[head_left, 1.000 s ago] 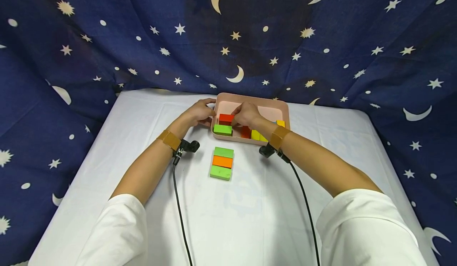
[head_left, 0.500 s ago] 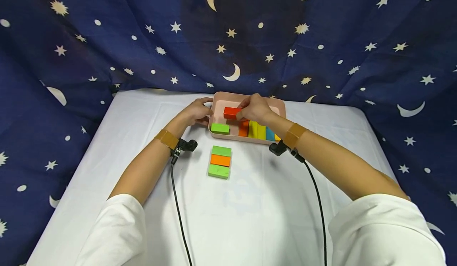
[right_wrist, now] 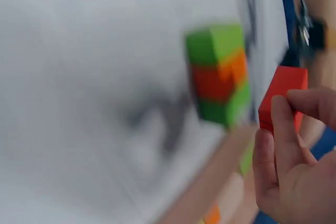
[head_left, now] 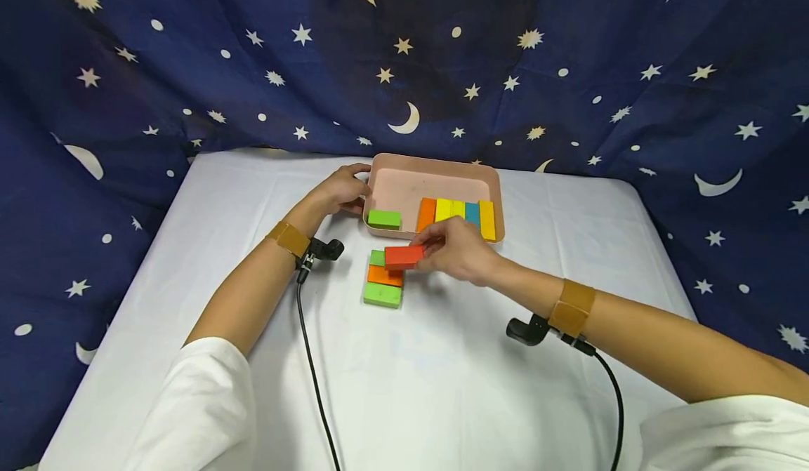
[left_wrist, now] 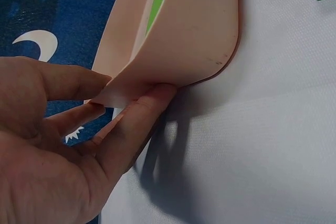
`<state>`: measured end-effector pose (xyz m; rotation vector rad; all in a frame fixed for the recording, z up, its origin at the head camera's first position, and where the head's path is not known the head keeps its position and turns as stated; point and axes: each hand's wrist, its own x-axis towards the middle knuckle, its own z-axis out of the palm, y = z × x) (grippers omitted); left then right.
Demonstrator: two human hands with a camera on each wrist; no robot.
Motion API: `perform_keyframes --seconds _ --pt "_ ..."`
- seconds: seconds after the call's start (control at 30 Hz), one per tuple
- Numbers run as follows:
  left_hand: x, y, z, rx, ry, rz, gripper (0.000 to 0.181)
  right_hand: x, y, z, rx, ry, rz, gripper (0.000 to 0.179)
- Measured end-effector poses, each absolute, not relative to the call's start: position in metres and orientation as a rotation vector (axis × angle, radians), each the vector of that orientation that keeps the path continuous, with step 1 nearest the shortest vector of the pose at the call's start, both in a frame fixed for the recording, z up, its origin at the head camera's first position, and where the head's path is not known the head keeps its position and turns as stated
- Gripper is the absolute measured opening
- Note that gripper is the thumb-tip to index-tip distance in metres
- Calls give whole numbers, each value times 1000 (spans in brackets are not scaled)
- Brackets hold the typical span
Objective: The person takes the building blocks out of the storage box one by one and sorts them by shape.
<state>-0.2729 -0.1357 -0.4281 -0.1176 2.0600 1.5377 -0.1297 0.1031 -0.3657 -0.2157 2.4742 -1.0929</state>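
My right hand [head_left: 456, 250] pinches a red block [head_left: 403, 257] between thumb and fingers. In the head view it overlaps the far part of a row of three blocks on the table: a green block [head_left: 377, 257], an orange block [head_left: 384, 276] and a nearer light green block [head_left: 382, 295]. In the right wrist view the red block [right_wrist: 283, 95] is sharp and the row blurred. With fairly straight fingers, my left hand [head_left: 341, 189] touches the left end of a pink tray [head_left: 436, 158]. In the left wrist view, the fingertips rest at its rim and outer wall.
Inside the tray, a green block [head_left: 384, 219] lies at the near left corner. An orange block [head_left: 426, 214], yellow blocks [head_left: 449, 208] and a blue block [head_left: 472, 213] sit along its near right side. Black camera cables [head_left: 316, 380] trail across the white table.
My right hand has taken the red block out of the tray and brought it towards me, over the row's far end. My left hand has stayed at the tray's left end.
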Motion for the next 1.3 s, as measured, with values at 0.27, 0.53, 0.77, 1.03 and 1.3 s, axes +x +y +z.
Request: perform_keyframes --seconds 0.27,0.53,0.77,1.03,1.3 --pt "-276 -137 -423 -121 2044 1522 69 -67 105 -396 -194 2386 -1138 27" --pt "-281 -139 -416 -115 2089 1521 69 -43 103 -416 -186 2352 -1188 26" --pt "-280 -139 -420 -128 2077 1501 69 -39 100 -432 -209 2350 -1203 26" --pt "-280 -139 -425 -154 2047 1529 69 -38 94 -442 -224 2334 -1229 28" --pt "-278 -138 -429 -142 2042 1533 68 -42 83 -447 -253 2386 -1247 31"
